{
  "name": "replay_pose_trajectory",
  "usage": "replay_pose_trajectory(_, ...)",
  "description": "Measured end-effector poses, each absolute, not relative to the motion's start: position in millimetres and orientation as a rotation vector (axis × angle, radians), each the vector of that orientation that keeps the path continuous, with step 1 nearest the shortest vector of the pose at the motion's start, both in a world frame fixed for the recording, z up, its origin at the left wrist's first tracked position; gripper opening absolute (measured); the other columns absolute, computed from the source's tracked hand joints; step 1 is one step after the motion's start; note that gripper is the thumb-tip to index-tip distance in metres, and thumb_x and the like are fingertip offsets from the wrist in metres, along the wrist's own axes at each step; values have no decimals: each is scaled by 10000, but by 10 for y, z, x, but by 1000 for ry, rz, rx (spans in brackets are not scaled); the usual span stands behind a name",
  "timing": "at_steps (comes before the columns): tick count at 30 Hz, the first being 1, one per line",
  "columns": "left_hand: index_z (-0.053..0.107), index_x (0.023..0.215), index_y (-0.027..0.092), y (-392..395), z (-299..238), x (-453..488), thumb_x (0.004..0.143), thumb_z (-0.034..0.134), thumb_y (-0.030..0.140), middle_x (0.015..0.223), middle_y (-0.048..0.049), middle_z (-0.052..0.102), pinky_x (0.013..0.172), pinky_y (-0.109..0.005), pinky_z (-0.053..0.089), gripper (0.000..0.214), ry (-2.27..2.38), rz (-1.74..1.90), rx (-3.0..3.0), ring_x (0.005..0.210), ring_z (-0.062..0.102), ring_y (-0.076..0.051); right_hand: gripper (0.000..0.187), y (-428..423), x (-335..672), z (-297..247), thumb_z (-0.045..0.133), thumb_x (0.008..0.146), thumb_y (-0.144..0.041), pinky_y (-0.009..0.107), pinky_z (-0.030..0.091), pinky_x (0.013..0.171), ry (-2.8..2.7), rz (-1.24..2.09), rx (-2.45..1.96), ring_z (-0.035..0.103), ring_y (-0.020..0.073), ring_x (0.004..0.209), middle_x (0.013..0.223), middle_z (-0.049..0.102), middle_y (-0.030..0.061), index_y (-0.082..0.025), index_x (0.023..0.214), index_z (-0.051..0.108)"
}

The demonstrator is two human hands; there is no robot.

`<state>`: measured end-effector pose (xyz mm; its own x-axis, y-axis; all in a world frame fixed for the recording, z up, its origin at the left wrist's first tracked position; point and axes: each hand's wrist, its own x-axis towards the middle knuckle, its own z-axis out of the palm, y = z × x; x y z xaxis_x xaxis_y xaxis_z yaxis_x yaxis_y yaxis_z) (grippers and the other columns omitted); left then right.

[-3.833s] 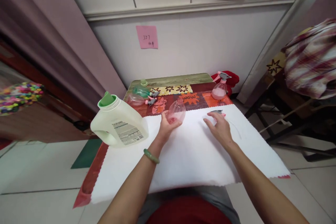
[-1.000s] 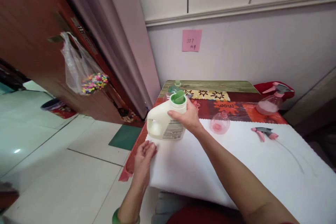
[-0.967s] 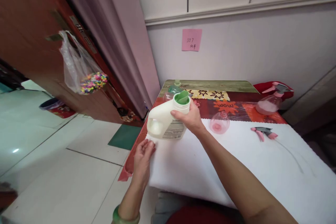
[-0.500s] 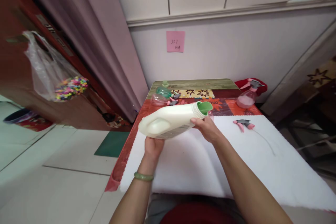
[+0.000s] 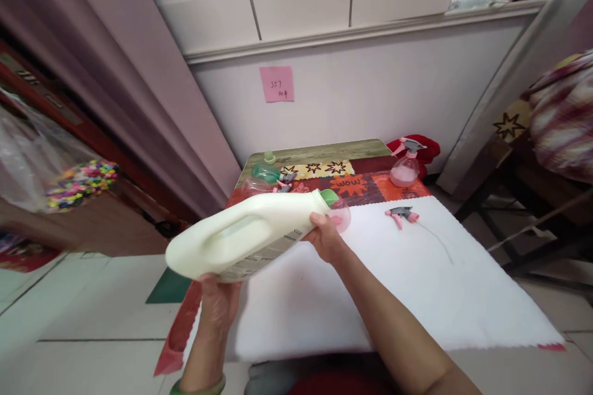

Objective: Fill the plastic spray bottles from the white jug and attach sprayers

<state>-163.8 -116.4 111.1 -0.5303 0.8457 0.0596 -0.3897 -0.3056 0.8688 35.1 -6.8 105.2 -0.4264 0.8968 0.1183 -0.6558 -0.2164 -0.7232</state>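
left hand: holding white jug from below | right hand: holding its higher end | white jug: tilted, spanning both hands | pink bottle: just beyond right hand | spray head: to that hand's right

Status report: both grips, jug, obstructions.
Left grip under jug, right grip holding it near green spout. Jug tilted, spout toward pink bottle. Loose spray head off right.

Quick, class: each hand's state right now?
Left hand: holding the cream plastic handled jug from below.
Right hand: holding that jug near its neck.
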Motion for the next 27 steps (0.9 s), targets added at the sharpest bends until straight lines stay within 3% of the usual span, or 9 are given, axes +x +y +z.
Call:
replay_pose_trajectory(4,734,1148,307,-1267,939,-1700,425,975,501,1242,-14,741,1064,-367,512,787,1326,1987,654,1333,559,-300,622,32,314,785,674,825,-658,392,667,671,-1035,1726,-458,739,274,968,1141,744,103,-218,1259,600)
replay_pose_trajectory(10,730,1135,298,-1308,980,-1728,411,976,445,1182,-11,760,1071,-397,505,778,1451,1954,632,1285,593,-305,632,184,387,524,670,805,-713,247,555,433,-1231,1651,-540,720,190,620,853,753,81,-157,1102,619)
replay_pose_trajectory(15,716,1166,293,-1208,1090,-1680,421,969,447,1241,-26,740,1095,-432,491,802,1472,1934,694,1337,553,-326,573,195,459,545,734,766,-700,296,585,522,-1130,1699,-530,700,187,550,623,710,22,-172,941,595)
replay_pose_trajectory(20,719,1145,292,-1094,1246,-1615,455,964,401,1245,-18,737,1065,-394,525,740,1457,1931,771,1334,562,-308,523,172,509,622,749,779,-675,285,577,572,-977,1714,-515,699,161,574,664,736,14,-201,933,591)
replay_pose_trajectory(27,723,1139,264,-1042,1405,-1610,485,949,329,1258,-31,733,1124,-465,477,695,1496,1904,837,1360,541,-334,520,170,441,591,754,765,-692,270,561,571,-858,1736,-498,685,150,583,652,724,15,-200,860,615)
